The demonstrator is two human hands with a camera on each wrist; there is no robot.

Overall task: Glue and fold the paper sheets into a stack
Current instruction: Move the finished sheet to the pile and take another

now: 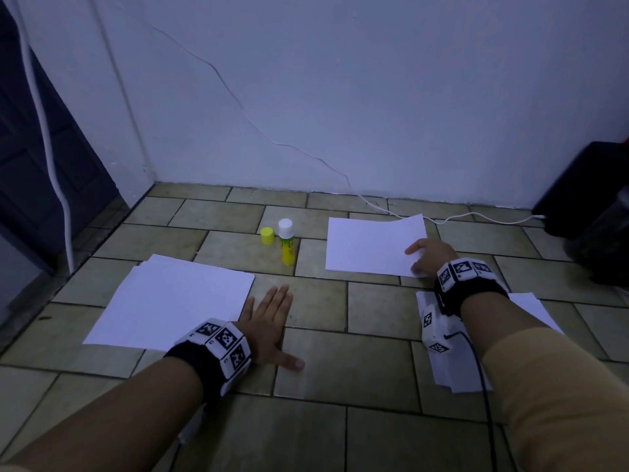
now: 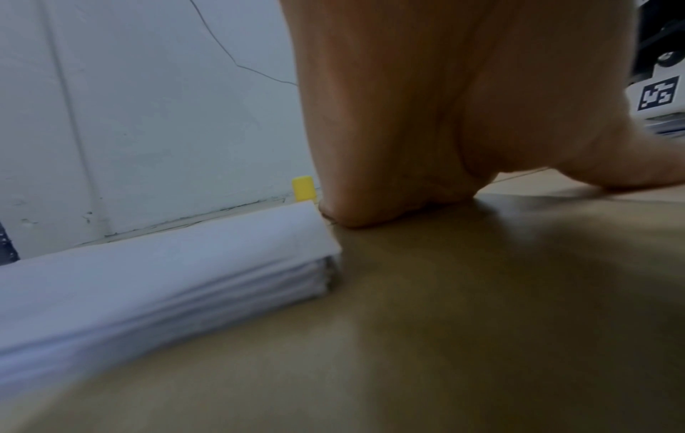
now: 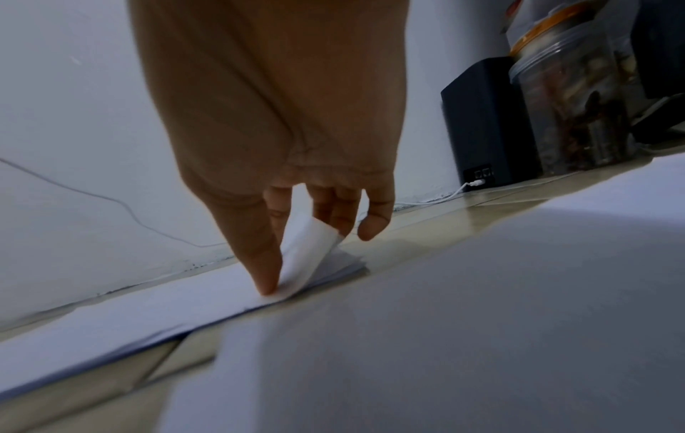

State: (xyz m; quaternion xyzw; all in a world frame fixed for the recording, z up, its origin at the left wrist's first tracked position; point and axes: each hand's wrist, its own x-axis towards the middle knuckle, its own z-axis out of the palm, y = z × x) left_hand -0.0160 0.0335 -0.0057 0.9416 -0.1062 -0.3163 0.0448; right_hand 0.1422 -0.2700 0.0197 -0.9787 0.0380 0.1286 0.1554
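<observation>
Right hand [image 3: 281,164]: I'm seeing its grip pinching up the near corner of the white paper stack by the wall [image 1: 371,247].
Left hand [image 1: 269,321]: lying flat, fingers straight, on the tiled floor [image 1: 316,308], just beside the near-left pile of white sheets [image 1: 173,301] (holding nothing).
Yellow glue stick [image 1: 286,247]: standing upright between both piles, its yellow cap [image 1: 267,236] sitting beside it.

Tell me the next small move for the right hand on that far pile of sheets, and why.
Probably lift the top sheet clear. The right hand has one corner of the top sheet curled up between thumb and fingers, while the rest of the paper pile lies flat. The left hand rests flat on the floor, and the glue stick stands uncapped.
</observation>
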